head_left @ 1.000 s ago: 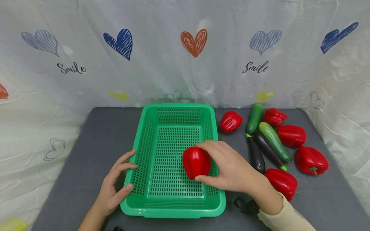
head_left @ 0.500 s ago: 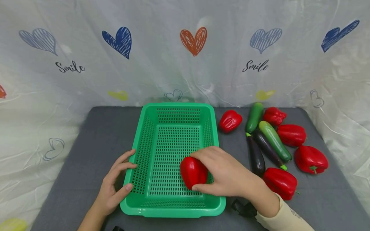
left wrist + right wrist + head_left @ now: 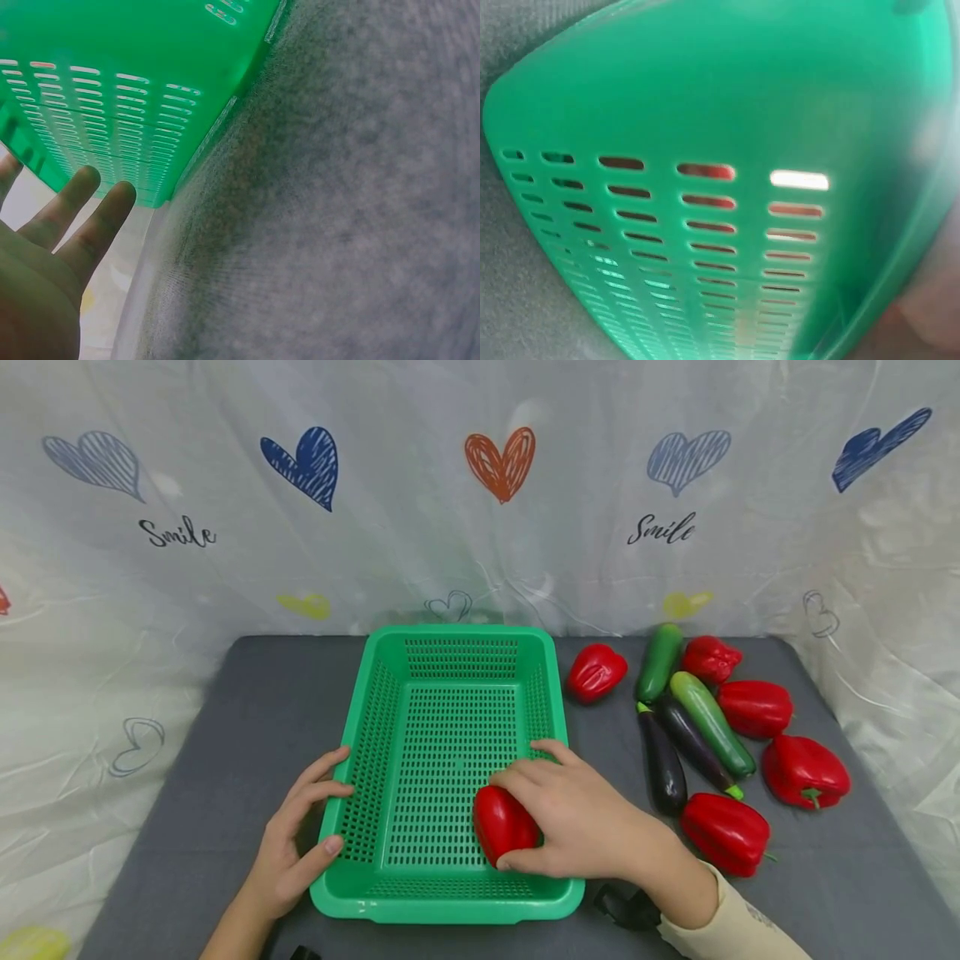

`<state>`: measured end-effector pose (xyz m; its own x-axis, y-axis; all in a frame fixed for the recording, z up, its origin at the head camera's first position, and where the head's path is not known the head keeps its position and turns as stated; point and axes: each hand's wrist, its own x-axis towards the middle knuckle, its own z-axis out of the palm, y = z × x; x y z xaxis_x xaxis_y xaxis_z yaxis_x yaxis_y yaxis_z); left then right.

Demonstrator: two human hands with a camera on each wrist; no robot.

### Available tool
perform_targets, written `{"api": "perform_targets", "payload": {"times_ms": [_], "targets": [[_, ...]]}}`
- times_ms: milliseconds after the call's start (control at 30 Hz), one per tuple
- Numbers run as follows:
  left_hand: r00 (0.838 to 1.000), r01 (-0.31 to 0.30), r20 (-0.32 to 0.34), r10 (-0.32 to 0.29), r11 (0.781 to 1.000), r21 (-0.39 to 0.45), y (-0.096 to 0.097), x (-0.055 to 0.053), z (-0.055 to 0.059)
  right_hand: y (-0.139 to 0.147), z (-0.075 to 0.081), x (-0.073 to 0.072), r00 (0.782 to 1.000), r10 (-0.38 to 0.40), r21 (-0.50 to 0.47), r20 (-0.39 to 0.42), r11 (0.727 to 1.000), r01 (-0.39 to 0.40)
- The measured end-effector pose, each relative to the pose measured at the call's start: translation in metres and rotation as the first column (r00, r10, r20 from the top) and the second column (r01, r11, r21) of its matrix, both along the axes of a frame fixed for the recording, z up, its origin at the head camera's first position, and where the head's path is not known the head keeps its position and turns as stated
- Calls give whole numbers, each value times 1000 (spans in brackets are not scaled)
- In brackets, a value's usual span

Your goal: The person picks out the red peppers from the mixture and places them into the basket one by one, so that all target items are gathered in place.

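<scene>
My right hand holds a red bell pepper inside the green plastic basket, low at its near right side. Thumb and fingers lie round the pepper; part of it is hidden under the hand. My left hand rests at the basket's left rim, fingers spread and fingertips right at the edge. In the left wrist view, straight fingers show beside the basket's slotted wall. The right wrist view shows the basket's outer wall up close, with red showing through its slots.
Right of the basket lies a red bell pepper. Farther right are two zucchini, two eggplants and several more bell peppers. A black object lies by my right wrist. A printed curtain hangs behind the grey table.
My right hand has lowered the red bell pepper toward the basket's near right corner, and one finger has lifted away from the others. My left hand stays at the left rim.
</scene>
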<state>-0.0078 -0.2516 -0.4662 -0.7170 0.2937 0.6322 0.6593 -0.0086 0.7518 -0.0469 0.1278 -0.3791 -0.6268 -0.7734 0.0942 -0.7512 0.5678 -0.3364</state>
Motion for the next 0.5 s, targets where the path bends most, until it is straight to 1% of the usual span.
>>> {"api": "perform_targets", "payload": {"times_ms": [200, 333, 500], "targets": [[1000, 2, 7, -2, 1000, 0, 1, -1, 1, -2, -2, 4, 999, -10, 23, -40, 1000, 11], [1000, 5, -2, -5, 1000, 5, 1, 0, 1, -3, -5, 5, 998, -14, 33, -65, 999, 16], [1000, 12, -7, -12, 1000, 7, 0, 0, 1, -4, -7, 6, 998, -15, 26, -65, 1000, 17]]}}
